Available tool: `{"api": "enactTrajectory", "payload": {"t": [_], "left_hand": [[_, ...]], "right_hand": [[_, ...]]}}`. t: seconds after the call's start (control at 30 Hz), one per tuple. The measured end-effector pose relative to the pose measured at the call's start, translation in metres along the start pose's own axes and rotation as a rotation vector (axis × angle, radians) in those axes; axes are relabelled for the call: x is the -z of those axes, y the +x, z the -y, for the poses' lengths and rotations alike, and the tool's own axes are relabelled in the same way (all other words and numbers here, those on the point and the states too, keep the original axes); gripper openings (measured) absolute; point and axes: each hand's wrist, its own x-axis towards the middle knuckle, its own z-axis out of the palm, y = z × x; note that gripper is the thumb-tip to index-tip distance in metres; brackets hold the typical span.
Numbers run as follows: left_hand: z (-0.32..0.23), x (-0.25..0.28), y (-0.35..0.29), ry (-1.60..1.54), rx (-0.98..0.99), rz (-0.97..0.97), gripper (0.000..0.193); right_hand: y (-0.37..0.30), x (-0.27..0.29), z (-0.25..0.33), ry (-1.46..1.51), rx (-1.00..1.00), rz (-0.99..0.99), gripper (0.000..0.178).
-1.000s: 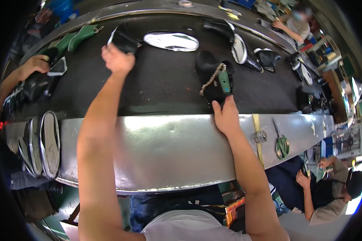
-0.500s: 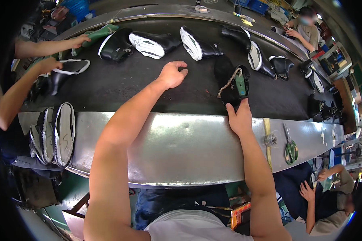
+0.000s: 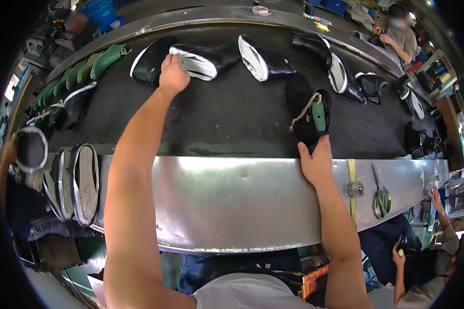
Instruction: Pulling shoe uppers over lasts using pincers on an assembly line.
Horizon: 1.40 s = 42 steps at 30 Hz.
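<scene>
On the black belt, my left hand [image 3: 174,74] is closed at the near end of a black shoe upper [image 3: 224,57] whose white-edged underside faces me. Its fingertips are partly hidden behind the knuckles. My right hand [image 3: 317,157] grips the lower end of a black shoe [image 3: 308,123], with the thumb on its near side. A green shoe last [image 3: 318,116] shows inside that shoe's opening, and a twisted cord lies across it. Just left of my left hand lies another black upper with a white edge [image 3: 148,64].
More black uppers [image 3: 265,62] lie along the belt, and green lasts [image 3: 107,61] line its far left. White-soled uppers [image 3: 85,183] stand at the left of the metal ledge [image 3: 237,206]. Green-handled scissors [image 3: 382,202] and a clear cup [image 3: 355,189] sit at right. Other people work nearby.
My left hand has moved left onto the black upper and closed. My right hand still holds its shoe. The co-worker's hands at left have left the green lasts.
</scene>
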Motion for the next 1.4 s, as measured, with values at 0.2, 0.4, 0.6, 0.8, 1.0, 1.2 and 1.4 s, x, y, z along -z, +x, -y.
{"api": "enactTrajectory", "payload": {"t": [0.2,0.4,0.6,0.8,1.0,1.2,1.4], "left_hand": [[-0.014,0.024,0.060,0.360,-0.070,0.275,0.110],[0.008,0.027,0.079,0.392,-0.337,0.249,0.083],[0.003,0.024,0.040,0.055,-0.245,0.527,0.091],[-0.051,0.096,-0.060,-0.020,0.018,0.588,0.076],[-0.051,0.245,-0.237,-0.147,0.107,0.637,0.094],[-0.017,0.251,-0.271,-0.243,0.000,0.470,0.054],[0.090,0.092,-0.087,-0.878,0.724,0.152,0.074]], "right_hand": [[-0.006,0.002,-0.002,0.007,-0.058,0.018,0.079],[-0.010,-0.004,-0.002,0.059,-0.024,-0.006,0.073],[-0.008,-0.007,-0.012,0.025,-0.031,-0.055,0.067],[0.000,-0.009,-0.035,-0.022,0.065,-0.106,0.069],[0.002,-0.013,-0.010,-0.018,0.052,-0.097,0.078],[0.000,-0.012,-0.018,-0.151,0.063,-0.169,0.082],[-0.005,-0.011,-0.009,-0.129,0.082,-0.159,0.083]]}}
